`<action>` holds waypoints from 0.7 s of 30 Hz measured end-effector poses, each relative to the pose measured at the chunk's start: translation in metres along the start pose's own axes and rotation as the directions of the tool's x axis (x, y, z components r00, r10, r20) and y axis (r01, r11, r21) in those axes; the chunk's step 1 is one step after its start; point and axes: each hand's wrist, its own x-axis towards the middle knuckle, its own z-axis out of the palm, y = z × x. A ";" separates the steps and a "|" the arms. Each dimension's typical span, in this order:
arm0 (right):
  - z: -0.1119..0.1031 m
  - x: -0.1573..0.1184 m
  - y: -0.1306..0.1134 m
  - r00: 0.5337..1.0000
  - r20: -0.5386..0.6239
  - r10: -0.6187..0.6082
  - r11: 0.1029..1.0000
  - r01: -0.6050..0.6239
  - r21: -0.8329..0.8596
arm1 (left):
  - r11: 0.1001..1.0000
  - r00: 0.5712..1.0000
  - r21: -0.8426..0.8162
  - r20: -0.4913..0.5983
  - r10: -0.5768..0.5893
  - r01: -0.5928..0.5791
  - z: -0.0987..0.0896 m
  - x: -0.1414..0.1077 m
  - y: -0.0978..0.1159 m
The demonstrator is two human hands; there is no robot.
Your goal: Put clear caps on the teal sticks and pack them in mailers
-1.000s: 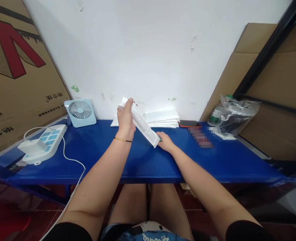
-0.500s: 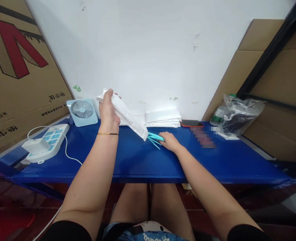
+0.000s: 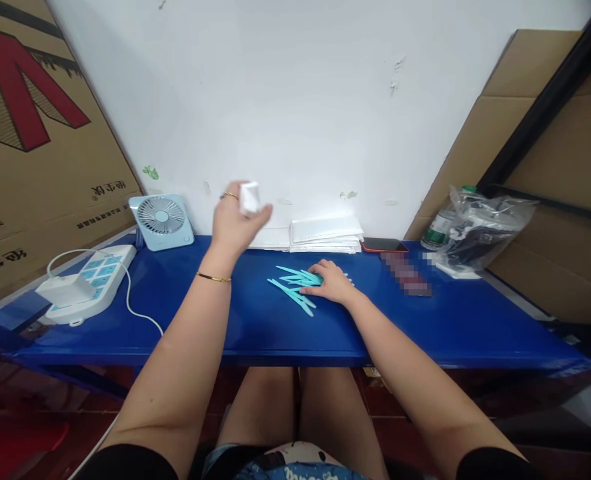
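Raised above the back of the table, my left hand (image 3: 235,223) is closed around a white packet (image 3: 250,198). Only a short part of the packet shows between thumb and fingers. Several thin turquoise sticks (image 3: 293,292) lie in a loose, crossed spread on the blue table (image 3: 255,320). My right hand (image 3: 333,281) rests palm down over the right part of these sticks, thumb and fingers apart. Its palm covers some of them, and pale tips poke out beyond its far side.
White flat packets (image 3: 325,235) are stacked against the wall, beside a phone (image 3: 385,245). At left stand a light-blue fan (image 3: 163,220) and a power strip (image 3: 95,283) with a cable. At right are a bottle (image 3: 438,229) and a plastic bag (image 3: 490,227). Cardboard (image 3: 40,180) flanks the table.
The white packet has come off the turquoise sticks and turned end-on in my left hand, which moved slightly right. The sticks now lie spread on the table, and my right hand has loosened over them.
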 end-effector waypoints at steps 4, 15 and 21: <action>0.003 -0.001 -0.011 0.999 0.014 -0.047 0.999 0.047 -0.023 | 0.905 0.897 0.410 0.434 -0.085 -0.113 0.017 -0.032 -0.033; -0.065 -0.003 0.048 0.966 0.228 0.119 0.980 -0.151 0.126 | 0.909 0.344 0.166 0.939 -0.027 -0.382 0.045 -0.071 -0.065; -0.070 -0.003 0.061 0.877 0.474 0.082 0.970 -0.179 0.164 | 0.930 0.330 0.178 0.942 -0.067 -0.320 0.083 -0.080 -0.055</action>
